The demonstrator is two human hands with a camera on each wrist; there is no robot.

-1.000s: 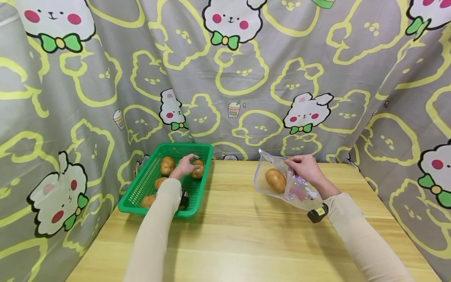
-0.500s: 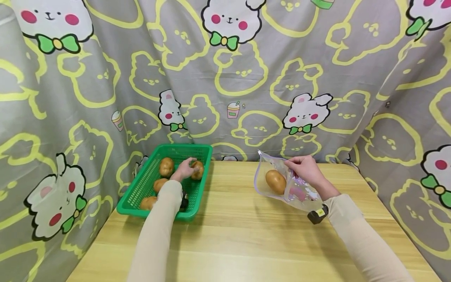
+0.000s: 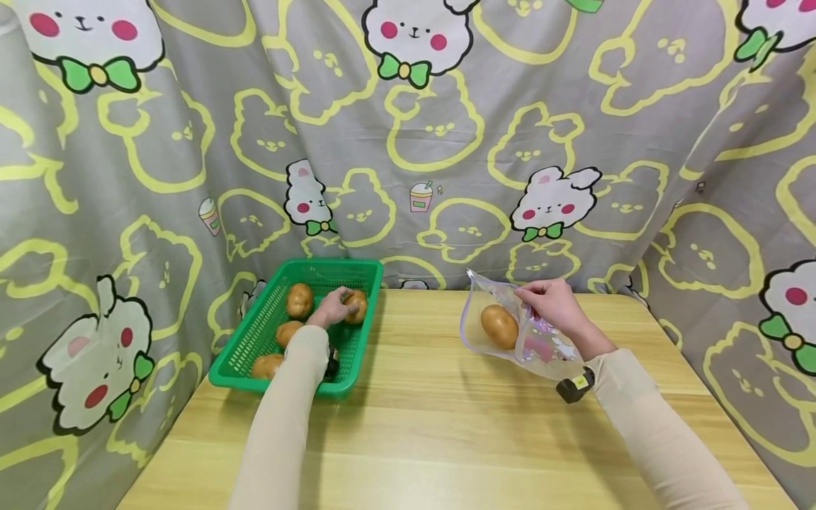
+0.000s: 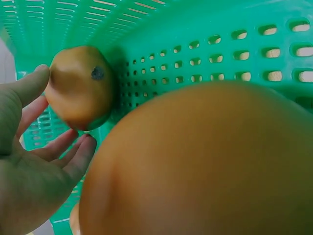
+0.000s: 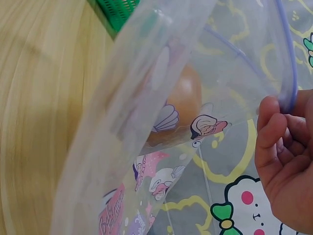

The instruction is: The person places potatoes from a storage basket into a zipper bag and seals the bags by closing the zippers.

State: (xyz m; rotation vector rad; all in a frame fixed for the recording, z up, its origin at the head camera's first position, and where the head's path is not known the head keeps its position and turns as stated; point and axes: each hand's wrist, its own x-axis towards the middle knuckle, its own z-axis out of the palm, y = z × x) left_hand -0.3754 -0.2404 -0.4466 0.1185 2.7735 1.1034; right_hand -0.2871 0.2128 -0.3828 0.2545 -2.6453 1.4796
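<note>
I have one potato (image 3: 499,326) inside the clear bag (image 3: 550,348), its edge pinched in my right hand (image 3: 553,306); at least four others (image 3: 299,300) remain in the green basket (image 3: 280,387). There my left hand (image 3: 331,309) has thumb and fingers apart at the far-right potato (image 4: 82,90), not yet lifted.

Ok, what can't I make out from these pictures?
Head view: the left sleeve hides part of the green basket.
Left wrist view: the near potato is blurred and cropped by the right and bottom edges.
Same view: the angle leaves unclear whether the left hand touches the far potato.
Right wrist view: the milky bag clouds the left side of the bagged potato.
Same view: the right edge crops the right hand.
</note>
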